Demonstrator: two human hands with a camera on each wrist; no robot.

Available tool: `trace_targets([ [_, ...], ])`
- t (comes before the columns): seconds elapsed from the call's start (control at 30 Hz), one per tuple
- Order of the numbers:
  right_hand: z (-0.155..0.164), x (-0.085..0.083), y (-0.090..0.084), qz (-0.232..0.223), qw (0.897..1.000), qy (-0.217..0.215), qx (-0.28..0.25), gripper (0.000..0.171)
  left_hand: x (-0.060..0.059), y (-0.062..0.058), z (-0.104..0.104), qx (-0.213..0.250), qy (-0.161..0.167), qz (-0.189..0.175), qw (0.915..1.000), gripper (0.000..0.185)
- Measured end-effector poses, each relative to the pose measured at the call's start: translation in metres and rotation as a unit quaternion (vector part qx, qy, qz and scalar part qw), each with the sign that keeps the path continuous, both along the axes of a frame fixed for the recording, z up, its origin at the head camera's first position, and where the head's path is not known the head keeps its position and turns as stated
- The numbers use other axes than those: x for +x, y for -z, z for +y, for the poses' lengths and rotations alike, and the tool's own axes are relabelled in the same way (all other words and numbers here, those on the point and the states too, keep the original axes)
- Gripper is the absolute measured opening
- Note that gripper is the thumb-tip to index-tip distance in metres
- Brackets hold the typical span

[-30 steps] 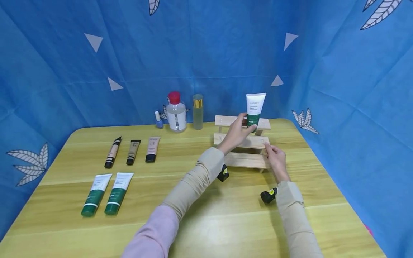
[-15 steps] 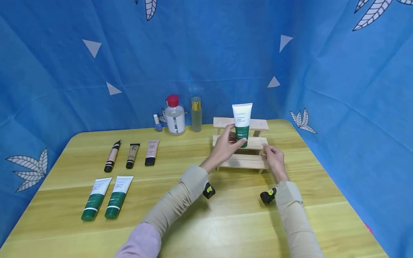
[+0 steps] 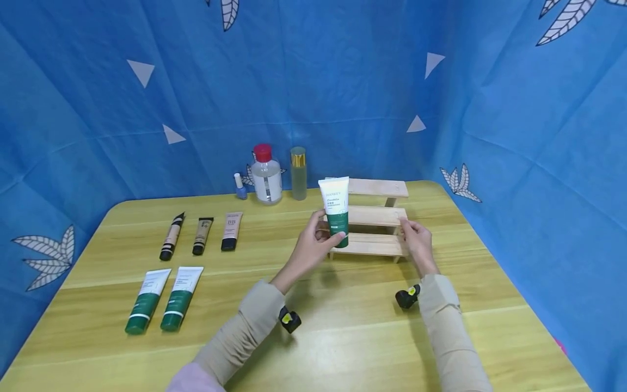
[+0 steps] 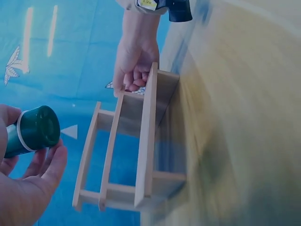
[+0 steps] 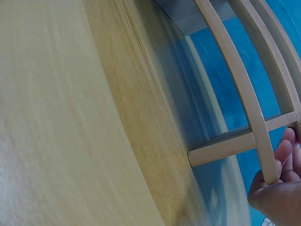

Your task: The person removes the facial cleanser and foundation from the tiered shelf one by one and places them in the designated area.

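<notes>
My left hand (image 3: 306, 250) holds a white and green squeeze tube (image 3: 336, 204), cap end down, in front of the left end of a three-tier wooden display stand (image 3: 374, 216). In the left wrist view its dark green cap (image 4: 44, 127) sits between thumb and fingers, apart from the stand. My right hand (image 3: 418, 242) pinches the right end of the stand's middle tier. In the right wrist view the fingers (image 5: 285, 153) curl by the shelf ends. None of the three tiers bears anything.
Two matching green tubes (image 3: 180, 298) lie at the left front. Behind them lie three small cosmetic tubes (image 3: 231, 231). A blue nail polish bottle (image 3: 240, 188), a red-capped clear bottle (image 3: 267, 177) and a gold-collared bottle (image 3: 298, 177) stand along the back edge, before a blue curtain (image 3: 343, 81).
My left hand has carried the tube left and down toward me, from over the top tier to the stand's left front. My right hand stays at the stand.
</notes>
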State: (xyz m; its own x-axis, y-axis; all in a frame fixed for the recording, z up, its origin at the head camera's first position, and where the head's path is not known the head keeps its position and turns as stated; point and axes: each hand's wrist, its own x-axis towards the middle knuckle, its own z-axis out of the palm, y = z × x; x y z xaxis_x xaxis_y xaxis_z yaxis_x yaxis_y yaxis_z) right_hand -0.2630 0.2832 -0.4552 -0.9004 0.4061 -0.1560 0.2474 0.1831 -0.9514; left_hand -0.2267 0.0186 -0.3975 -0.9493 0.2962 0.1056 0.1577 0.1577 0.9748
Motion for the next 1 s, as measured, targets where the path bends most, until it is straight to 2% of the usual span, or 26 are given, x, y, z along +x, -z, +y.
trace_targets([
  [0.43, 0.0, -0.001, 0.002, -0.005, 1.0, 0.002, -0.017, 0.04, 0.035, 0.01, -0.064, -0.017, -0.064, -0.048, 0.9966, 0.06],
  [0.7, 0.0, -0.001, -0.001, -0.009, 1.0, -0.005, -0.021, 0.044, 0.055, 0.015, -0.105, -0.063, -0.099, -0.072, 0.9904, 0.058],
  [1.0, 0.001, -0.002, 0.0, -0.012, 1.0, -0.002, -0.026, 0.039, 0.075, 0.014, -0.148, -0.124, -0.116, -0.106, 0.9797, 0.059],
])
